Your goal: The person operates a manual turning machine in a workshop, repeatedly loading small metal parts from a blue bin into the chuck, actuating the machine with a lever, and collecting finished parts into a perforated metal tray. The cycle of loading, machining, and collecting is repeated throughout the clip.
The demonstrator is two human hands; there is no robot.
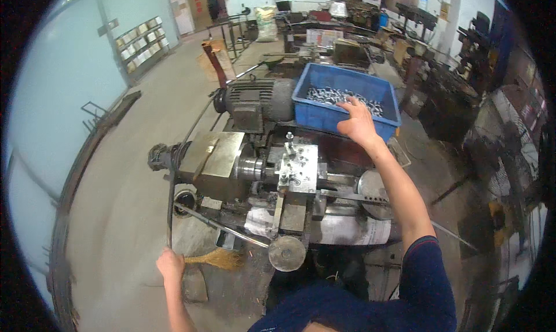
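Note:
My left hand (170,263) is closed round the lower end of a long dark lever (171,207), which runs up along the left side of a small lathe-like machine (211,152). My right hand (358,123) is over the near wall of a blue plastic bin (324,118), thumb and fingers apart, with nothing visible between them. Small shiny bent metal pieces (327,94) lie heaped in the bin. Between my arms sits the machine's metal tool block (302,167), beside the round spindle end (250,169). A round handwheel or knob (287,253) is nearest my body.
A ribbed electric motor (260,103) stands behind the machine, left of the bin. A straw broom (217,259) lies low beside my left hand. A bright metal bar (229,229) slants toward the round knob. More machines and clutter fill the back and right.

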